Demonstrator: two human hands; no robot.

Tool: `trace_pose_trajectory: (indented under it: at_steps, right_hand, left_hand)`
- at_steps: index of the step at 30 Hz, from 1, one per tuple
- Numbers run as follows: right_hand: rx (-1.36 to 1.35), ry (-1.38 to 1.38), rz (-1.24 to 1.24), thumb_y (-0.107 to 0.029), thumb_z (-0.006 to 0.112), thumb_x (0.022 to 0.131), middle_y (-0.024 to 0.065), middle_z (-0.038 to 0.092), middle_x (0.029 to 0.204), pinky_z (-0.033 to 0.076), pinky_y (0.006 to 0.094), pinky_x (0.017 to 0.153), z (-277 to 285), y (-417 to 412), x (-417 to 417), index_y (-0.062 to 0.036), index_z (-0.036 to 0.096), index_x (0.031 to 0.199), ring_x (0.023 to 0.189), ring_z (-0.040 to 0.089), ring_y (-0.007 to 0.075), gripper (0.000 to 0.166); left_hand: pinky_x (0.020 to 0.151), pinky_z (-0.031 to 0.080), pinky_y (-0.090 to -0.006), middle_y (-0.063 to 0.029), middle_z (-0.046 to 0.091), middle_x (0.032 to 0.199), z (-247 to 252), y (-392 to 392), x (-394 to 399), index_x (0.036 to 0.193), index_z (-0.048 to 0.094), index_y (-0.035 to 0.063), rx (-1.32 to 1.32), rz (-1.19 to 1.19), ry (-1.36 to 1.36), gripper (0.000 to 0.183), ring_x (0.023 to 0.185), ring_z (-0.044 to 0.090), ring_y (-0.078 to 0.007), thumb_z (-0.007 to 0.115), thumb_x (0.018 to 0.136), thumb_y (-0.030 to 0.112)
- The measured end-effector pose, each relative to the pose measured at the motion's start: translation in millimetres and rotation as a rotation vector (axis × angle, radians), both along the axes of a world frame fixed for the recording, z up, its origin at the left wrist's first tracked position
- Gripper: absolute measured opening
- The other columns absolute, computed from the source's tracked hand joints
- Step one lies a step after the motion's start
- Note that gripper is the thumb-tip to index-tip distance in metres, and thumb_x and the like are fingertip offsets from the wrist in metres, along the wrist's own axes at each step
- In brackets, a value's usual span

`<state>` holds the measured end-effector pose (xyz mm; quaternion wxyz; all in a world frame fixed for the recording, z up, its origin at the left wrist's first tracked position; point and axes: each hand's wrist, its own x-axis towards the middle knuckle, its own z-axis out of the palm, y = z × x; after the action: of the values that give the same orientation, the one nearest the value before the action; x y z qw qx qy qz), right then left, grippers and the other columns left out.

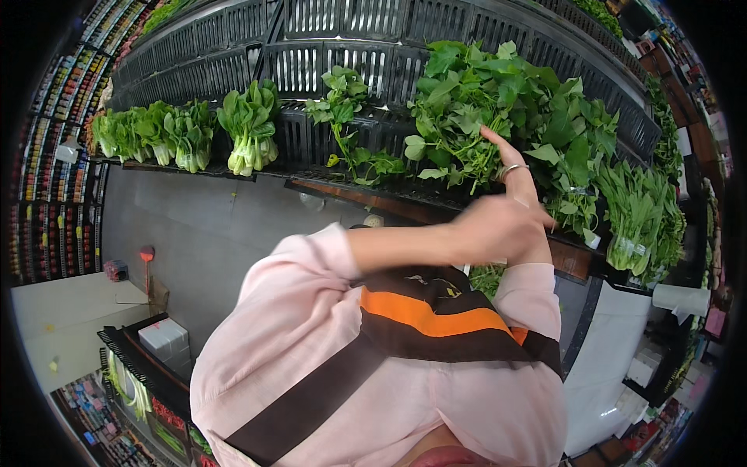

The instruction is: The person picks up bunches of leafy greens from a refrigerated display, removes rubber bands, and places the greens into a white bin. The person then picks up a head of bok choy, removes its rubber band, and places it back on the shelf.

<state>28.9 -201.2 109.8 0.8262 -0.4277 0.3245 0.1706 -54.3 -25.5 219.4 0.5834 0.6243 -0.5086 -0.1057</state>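
My right hand [505,150], with a silver bangle below it, reaches into a large pile of leafy green stems [467,96] on the black rack. It is seen edge-on against the stems. Whether it grips any of them is hidden. My left hand [496,225] is motion-blurred and crosses over my right forearm, its fingers near the far side of that arm. Nothing can be made out in it. Left of the pile, a single leafy vine sprig [348,128] lies apart. Further left stands a bunch of bok choy [251,131].
Several bundled greens [157,134] line the rack's left end. Tied long-leaf greens [636,216] stand at its right, above a plastic bag roll [680,299]. Slatted black crates [350,64] form the back. A white foam box [164,338] sits behind me to the left.
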Motion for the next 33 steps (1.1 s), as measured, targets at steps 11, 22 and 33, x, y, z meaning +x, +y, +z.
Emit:
trace_pose_trajectory:
  at_steps: [11,22,33]
  right_hand:
    - [-0.23,0.039,-0.027,-0.04,0.071,0.078,0.0071,0.059,0.122,0.05,0.0359,0.087,-5.9,-8.4,-3.2,-0.0115,0.055,0.127,0.103,0.061,0.0193,0.059]
    - [-0.234,-0.012,-0.067,-0.036,0.072,0.077,0.01,0.06,0.119,0.05,0.0349,0.085,-5.0,-4.3,-3.7,-0.0045,0.053,0.127,0.101,0.062,0.0204,0.063]
    - [-0.178,-0.021,-0.066,-0.037,0.073,0.076,0.0106,0.059,0.122,0.05,0.0353,0.086,4.0,1.9,-5.8,-0.0039,0.053,0.126,0.1,0.062,0.0208,0.063]
  left_hand:
    - [0.078,0.049,-0.0409,-0.0164,0.065,0.093,-192.4,199.0,156.3,0.095,0.062,0.0014,0.849,1.012,0.148,0.038,0.088,0.063,-0.033,0.072,0.075,0.032]
    - [0.077,0.047,-0.0253,-0.0068,0.065,0.109,-166.2,219.9,143.9,0.117,0.058,0.0046,0.026,0.712,0.974,0.027,0.097,0.062,-0.0167,0.052,0.095,0.018]
    - [0.082,0.047,-0.0289,-0.0021,0.063,0.116,-135.6,246.7,175.0,0.134,0.046,0.0125,0.302,0.617,1.192,0.039,0.087,0.06,-0.0129,0.044,0.097,0.025]
